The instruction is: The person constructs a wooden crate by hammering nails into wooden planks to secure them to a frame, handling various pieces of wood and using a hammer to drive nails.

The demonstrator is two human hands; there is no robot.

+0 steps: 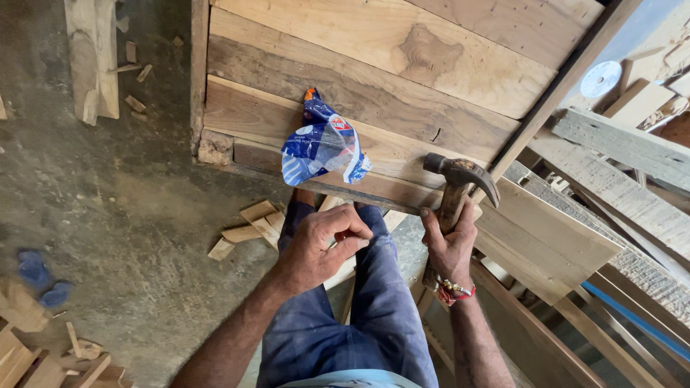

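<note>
While right hand (pixel 451 243) clenches grip on hammer (pixel 454 188) handle, left hand (pixel 321 243) curls into loose fist, fingertips pinched.

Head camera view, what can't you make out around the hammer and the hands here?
- Hammer: lower handle hidden inside the right hand.
- Left hand: curled fingers hide whatever it pinches, if anything.
- Blue and white bag: contents hidden by crumpled plastic.
- Plank panel: top cut off by the frame edge.

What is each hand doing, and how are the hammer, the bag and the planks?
Right hand: closed around the hammer handle.
Hammer: upright, head above the panel edge.
Left hand: curled, fingers pinched together.
Blue and white bag: crumpled, lying on the planks.
Wooden plank panel: planks joined side by side.
</note>
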